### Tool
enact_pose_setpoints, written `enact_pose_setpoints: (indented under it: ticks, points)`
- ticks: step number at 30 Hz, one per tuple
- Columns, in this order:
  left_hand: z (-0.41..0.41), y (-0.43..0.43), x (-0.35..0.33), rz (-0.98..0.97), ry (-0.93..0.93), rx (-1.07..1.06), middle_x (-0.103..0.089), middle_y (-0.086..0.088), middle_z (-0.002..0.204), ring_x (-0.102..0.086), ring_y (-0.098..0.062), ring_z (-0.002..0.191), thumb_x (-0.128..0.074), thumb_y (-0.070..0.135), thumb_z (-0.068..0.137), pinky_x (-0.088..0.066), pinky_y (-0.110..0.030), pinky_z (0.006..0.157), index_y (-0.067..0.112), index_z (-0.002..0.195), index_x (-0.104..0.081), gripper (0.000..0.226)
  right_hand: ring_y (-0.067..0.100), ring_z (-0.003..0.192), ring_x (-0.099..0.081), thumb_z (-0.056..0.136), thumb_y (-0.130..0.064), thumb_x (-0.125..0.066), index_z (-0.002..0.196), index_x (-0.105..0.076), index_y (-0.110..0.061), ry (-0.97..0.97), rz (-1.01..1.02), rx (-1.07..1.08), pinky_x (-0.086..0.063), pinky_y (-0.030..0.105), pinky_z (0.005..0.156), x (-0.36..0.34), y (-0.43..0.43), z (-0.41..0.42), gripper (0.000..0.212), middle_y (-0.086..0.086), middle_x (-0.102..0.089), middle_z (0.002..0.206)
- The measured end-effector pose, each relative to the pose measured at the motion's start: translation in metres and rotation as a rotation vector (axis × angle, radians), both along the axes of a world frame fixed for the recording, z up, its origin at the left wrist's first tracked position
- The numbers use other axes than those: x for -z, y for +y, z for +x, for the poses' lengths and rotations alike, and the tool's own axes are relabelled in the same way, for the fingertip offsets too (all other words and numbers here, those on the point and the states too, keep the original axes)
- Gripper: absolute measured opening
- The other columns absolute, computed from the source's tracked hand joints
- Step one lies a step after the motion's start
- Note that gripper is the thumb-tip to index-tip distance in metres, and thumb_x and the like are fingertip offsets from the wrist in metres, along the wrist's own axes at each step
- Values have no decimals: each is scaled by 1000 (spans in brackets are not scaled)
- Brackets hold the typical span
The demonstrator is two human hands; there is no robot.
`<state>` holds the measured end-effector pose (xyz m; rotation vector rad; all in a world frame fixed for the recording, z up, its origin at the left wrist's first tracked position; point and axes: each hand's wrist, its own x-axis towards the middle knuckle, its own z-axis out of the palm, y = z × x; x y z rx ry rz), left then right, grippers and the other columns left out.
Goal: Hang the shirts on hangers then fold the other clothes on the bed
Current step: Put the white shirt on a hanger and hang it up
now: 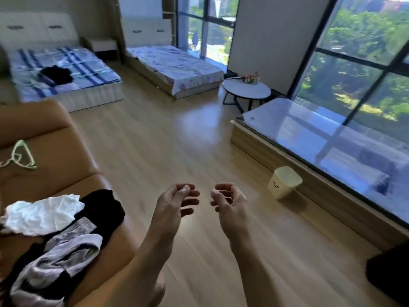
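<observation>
Both the left hand [177,202] and the right hand [229,201] hover over the floor, fingers loosely curled, holding nothing. The clothes lie heaped on the brown sofa [55,138]: a crumpled white garment [42,214] on a black one [104,209], with a rumpled grey piece [59,260] nearer. A pale green hanger [20,156] lies further along the sofa

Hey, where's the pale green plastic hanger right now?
In the head view, the pale green plastic hanger lies far left on the tan leather sofa, beyond the pile of white, black and grey clothes.
</observation>
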<state>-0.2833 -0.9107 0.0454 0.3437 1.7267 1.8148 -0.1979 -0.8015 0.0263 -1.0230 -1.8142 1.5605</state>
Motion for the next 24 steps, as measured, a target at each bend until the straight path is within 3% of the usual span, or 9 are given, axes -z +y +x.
enact_pose_setpoints:
  ticks: [8,13,17,24]
  points:
    - [-137,100,40,-19,-4,-224,-75,0,100,-71,-16,94,-43,27,106,-55,-39,90,17,109,-67,26,13,81,-70,96,-21,-65,103,-65,-21,-24,-11,-206,-55,25,71,25,110,-164,7,0,-71,95]
    - [-238,150,41,-4,-44,-338,-74,-4,103,-70,-21,95,-45,27,105,-54,-39,89,14,107,-66,25,18,80,-66,96,-11,-63,103,-64,-12,-28,-2,-369,-50,16,62,22,164,-279,7,10,-69,97]
    - [-310,162,38,5,-69,-459,-73,-10,105,-69,-27,97,-46,25,104,-51,-35,83,12,105,-66,24,19,78,-66,96,-8,-62,101,-64,-15,-10,-19,-487,-49,20,64,20,185,-367,8,12,-69,97]
    - [-426,143,50,-8,-93,-757,-73,-11,105,-68,-20,91,-46,23,104,-50,-33,82,12,102,-67,23,15,74,-68,96,-11,-64,102,-66,-15,-34,-81,-788,-50,28,68,46,171,-530,8,10,-70,98]
